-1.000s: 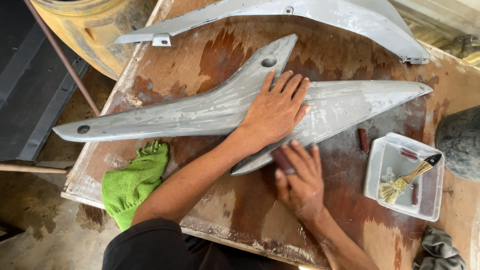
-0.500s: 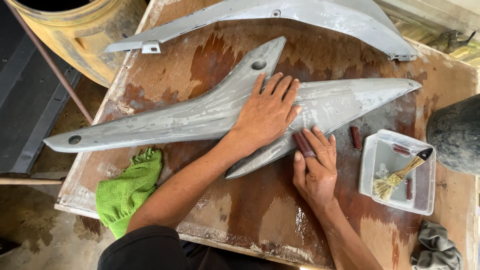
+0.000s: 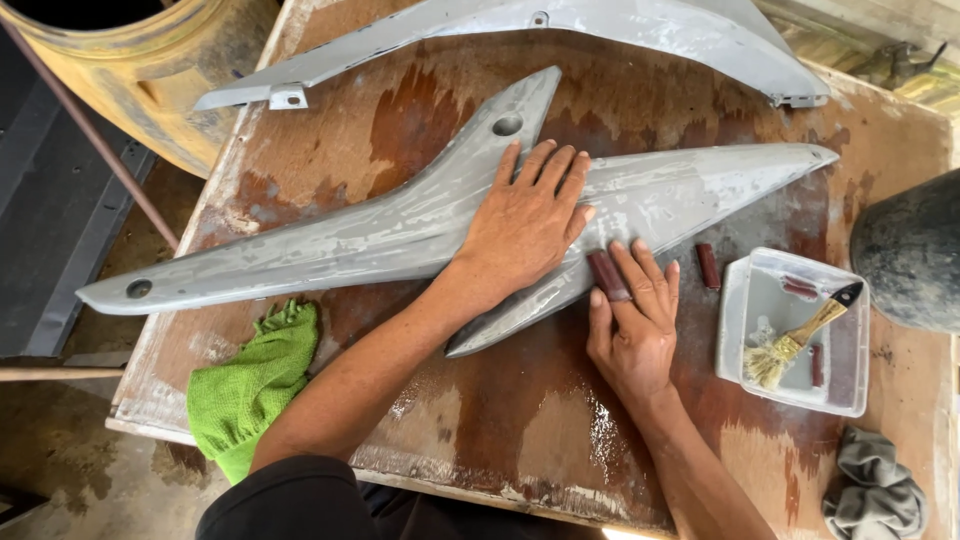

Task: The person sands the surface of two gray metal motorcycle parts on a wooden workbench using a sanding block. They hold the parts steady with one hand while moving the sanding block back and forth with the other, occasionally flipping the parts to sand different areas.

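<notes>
Wet, stained plywood makes up the workbench (image 3: 520,420), which stands on a dirty concrete floor with a yellow drum (image 3: 150,60) off its far left corner. That drum, a dark rounded object (image 3: 910,250) at the right edge and a second grey panel (image 3: 620,25) along the far edge are all cut off by the view, and I cannot tell what the dark object is.

Across the middle of the bench lies a long grey fairing panel (image 3: 330,240), pointed at both ends, with a fin rising toward the far edge, round holes, and patchy, streaked primer. The left hand (image 3: 525,220) lies flat on it with fingers spread, gripping nothing. The right hand (image 3: 635,320) presses a small brown piece of sandpaper (image 3: 607,275) under extended fingers against the panel's near edge.

Near the left front corner a green cloth (image 3: 250,385) hangs over the edge. Right of the hands, a loose sandpaper roll (image 3: 707,266) lies beside a clear plastic tray (image 3: 740,330) holding a paintbrush (image 3: 800,340); a grey rag (image 3: 875,495) sits at the near right corner.
</notes>
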